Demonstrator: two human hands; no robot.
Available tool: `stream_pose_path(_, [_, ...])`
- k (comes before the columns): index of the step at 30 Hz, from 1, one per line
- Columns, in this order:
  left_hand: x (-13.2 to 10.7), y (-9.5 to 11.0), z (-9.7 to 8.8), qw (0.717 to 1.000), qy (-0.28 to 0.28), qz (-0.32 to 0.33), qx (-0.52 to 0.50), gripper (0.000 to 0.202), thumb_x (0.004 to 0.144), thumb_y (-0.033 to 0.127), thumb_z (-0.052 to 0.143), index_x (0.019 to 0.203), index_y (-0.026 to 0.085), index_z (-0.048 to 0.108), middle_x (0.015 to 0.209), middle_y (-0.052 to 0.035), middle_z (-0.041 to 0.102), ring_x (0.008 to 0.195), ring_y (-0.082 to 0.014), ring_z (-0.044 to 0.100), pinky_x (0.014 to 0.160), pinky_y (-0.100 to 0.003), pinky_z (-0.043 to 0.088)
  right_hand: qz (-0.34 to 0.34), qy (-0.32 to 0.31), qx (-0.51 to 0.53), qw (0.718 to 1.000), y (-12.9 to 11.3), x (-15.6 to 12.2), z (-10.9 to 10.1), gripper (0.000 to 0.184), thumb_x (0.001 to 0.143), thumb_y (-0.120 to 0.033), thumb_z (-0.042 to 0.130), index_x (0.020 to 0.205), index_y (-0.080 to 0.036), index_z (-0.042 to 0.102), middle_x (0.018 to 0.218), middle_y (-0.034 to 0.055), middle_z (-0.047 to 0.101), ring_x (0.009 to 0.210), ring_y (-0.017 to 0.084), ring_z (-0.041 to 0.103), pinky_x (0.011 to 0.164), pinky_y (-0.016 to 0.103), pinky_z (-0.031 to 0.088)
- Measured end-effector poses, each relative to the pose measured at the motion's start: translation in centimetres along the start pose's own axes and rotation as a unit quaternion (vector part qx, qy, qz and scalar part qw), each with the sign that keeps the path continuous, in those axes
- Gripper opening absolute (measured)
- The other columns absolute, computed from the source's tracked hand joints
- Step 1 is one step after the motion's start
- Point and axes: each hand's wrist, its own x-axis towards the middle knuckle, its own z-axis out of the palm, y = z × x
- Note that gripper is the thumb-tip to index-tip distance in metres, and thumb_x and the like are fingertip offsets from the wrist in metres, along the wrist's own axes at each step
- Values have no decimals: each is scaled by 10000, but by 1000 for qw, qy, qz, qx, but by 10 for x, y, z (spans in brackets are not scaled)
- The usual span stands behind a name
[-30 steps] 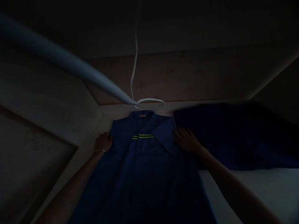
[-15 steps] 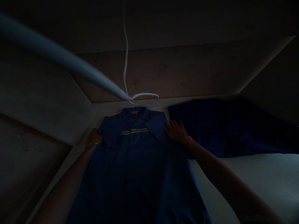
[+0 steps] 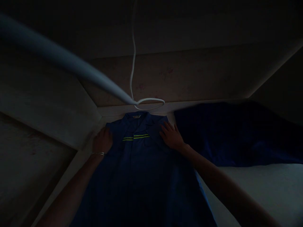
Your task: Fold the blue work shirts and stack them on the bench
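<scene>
Left hand (image 3: 102, 141) over the left shoulder and sleeve of the blue work shirt (image 3: 142, 170), fingers bent and blurry, too dark to tell if pinching the cloth or just lying on it. Thin shiny bracelet (image 3: 98, 153) around the left wrist. Right hand (image 3: 172, 136) on the other side of the shirt, near the shoulder, fingers spread apart, touching the short sleeve (image 3: 154, 133). In the head view, both arms reaching up from the bottom corners. Blue work shirt between the two hands, front side showing, opened out wide, with the collar (image 3: 147, 119) at the far end and the bottom running out of sight. Small label (image 3: 136, 116) inside the neck. Bright yellow-green stripes (image 3: 141, 136) across the chest, two thin lines with a break near the middle. Pale surface (image 3: 262, 186) around the shirt, best seen at the lower right. Dark blue cloth (image 3: 236, 135) just to the right of the shirt, close to the right hand. Just past the collar, a white loop (image 3: 151, 99) at the end of a white pole (image 3: 82, 71) slanting down from the top left. White cord (image 3: 133, 56) going up from the same spot, a bit wavy. Behind, a brown panel (image 3: 184, 78) with faint reddish marks.
</scene>
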Motion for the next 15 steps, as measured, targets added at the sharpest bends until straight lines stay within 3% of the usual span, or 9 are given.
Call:
stream_pose_path(3, [6, 11, 23, 999, -37, 28, -29, 660, 973, 486, 210, 1486, 105, 373, 1592, -158, 305, 1426, -323, 337, 1159, -478, 287, 19, -12, 0, 1000, -12, 15, 12, 577, 1016, -492, 252, 1507, -218, 381, 1608, 111, 277, 1471, 315, 229, 1174, 582, 103])
stream_pose_path(5, [8, 2, 39, 995, -91, 10, -35, 707, 953, 557, 234, 1487, 121, 392, 1590, -147, 317, 1437, -351, 317, 1161, -525, 270, 38, -27, 0, 999, -13, 21, 23, 595, 1011, -523, 250, 1502, -218, 392, 1596, 120, 303, 1466, 330, 236, 1163, 596, 109])
stream_pose_path(8, [7, -21, 55, 992, -115, -2, -45, 748, 917, 644, 256, 1488, 183, 405, 1592, -109, 321, 1448, -357, 296, 1165, -550, 246, 41, -29, -3, 999, -9, 22, 35, 614, 1007, -551, 228, 1505, -228, 386, 1602, 115, 291, 1473, 329, 214, 1158, 605, 94])
stream_pose_path(11, [6, -31, 57, 990, -128, -9, -51, 756, 906, 663, 249, 1511, 223, 359, 1621, -86, 252, 1470, -350, 247, 1171, -577, 206, 40, -44, 1, 998, -6, 22, 37, 613, 1004, -555, 238, 1508, -235, 378, 1611, 103, 273, 1476, 337, 201, 1155, 617, 89])
stream_pose_path(15, [2, -23, 43, 988, -123, -25, -90, 729, 917, 617, 241, 1485, 189, 404, 1618, -112, 256, 1464, -355, 258, 1171, -638, 146, 47, -42, 49, 997, -7, 24, 23, 573, 1007, -489, 294, 1500, -209, 378, 1594, 104, 316, 1469, 304, 234, 1168, 601, 100])
